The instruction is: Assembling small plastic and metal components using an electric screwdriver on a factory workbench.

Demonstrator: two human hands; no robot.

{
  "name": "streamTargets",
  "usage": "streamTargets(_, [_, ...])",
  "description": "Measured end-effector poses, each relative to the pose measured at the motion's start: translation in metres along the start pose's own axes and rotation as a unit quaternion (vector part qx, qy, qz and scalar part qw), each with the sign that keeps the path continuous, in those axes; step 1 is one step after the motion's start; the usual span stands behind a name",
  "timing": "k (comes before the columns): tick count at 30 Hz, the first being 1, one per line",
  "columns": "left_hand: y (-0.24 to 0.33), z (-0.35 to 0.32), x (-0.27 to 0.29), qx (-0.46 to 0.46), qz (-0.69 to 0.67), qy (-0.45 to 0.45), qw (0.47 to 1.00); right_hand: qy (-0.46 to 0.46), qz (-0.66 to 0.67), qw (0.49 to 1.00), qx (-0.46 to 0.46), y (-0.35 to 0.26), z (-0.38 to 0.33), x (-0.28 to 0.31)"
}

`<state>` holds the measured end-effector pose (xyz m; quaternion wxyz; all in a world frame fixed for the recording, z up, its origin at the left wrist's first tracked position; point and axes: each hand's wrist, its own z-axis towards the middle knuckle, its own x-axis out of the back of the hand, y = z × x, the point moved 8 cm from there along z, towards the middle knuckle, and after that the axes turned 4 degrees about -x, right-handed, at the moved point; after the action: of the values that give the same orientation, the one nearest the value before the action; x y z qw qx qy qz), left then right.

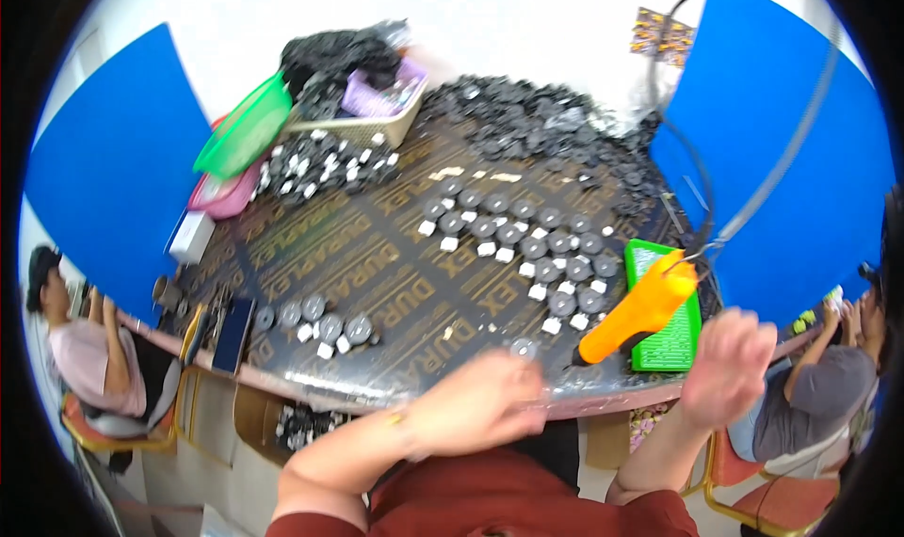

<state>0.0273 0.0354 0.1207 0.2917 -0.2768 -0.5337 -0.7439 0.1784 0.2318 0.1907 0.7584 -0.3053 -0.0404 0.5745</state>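
My left hand (pixel 492 398) is over the table's front edge, its fingers curled inward and blurred. A small round greyish piece (pixel 524 349) shows just beyond its knuckles; whether the hand touches it I cannot tell. Raised at the right, my right hand (pixel 730 368) has bent, closed fingers, smeared by motion; anything inside them is hidden. Between the hands and a little farther off, an orange corded hand tool (pixel 640 304) leans across a green tray (pixel 664 349). Several black round parts with white tabs (pixel 535 246) stand in rows past it. A smaller group of such parts (pixel 330 327) lies front left.
Black parts pile (pixel 532 118) at the back, beside a cream basket (pixel 400 126) and a green basin (pixel 247 128). Pliers (pixel 196 335) and a dark box (pixel 234 336) lie front left. A cable (pixel 782 165) hangs right. Blue panels flank the table; people sit on both sides.
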Motion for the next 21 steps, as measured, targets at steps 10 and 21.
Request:
streamTargets(10, [-0.082,-0.006,-0.029,0.106,0.253,0.159,0.948,0.019,-0.062,0.956,-0.285,0.084,-0.015,-0.048])
streamTargets(21, [-0.124,-0.156,0.091,0.374,0.329,0.141,0.856,-0.087,0.124,0.944,-0.292,0.088,-0.032,-0.014])
